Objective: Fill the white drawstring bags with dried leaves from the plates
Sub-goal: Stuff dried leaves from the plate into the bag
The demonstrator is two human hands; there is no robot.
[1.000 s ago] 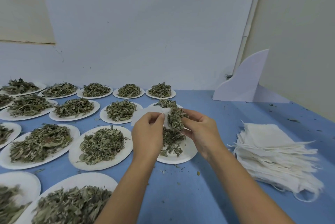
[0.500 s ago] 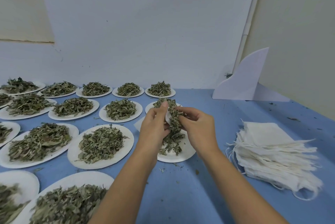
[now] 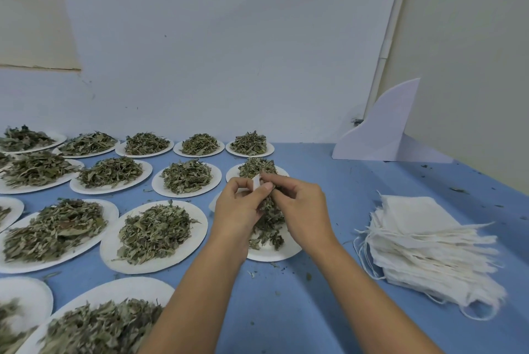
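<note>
My left hand (image 3: pixel 237 210) pinches the mouth of a white drawstring bag (image 3: pixel 255 182), most of which is hidden behind the fingers. My right hand (image 3: pixel 300 204) meets it from the right, fingertips curled round a clump of dried leaves (image 3: pixel 269 204) at the bag's opening. Both hands hover over a white plate (image 3: pixel 274 252) with a thinned heap of leaves. A thick stack of empty white bags (image 3: pixel 423 245) lies to the right on the blue table.
Several white plates heaped with dried leaves (image 3: pixel 154 233) fill the left half of the blue table (image 3: pixel 286 310), in rows back to the wall. A white curved board (image 3: pixel 383 130) stands at the back right corner. Leaf crumbs are scattered near the plate.
Both hands have drawn closer together. The bag, spread out flat to the left a second ago, is now bunched between the fingers with leaves pushed at its mouth.
</note>
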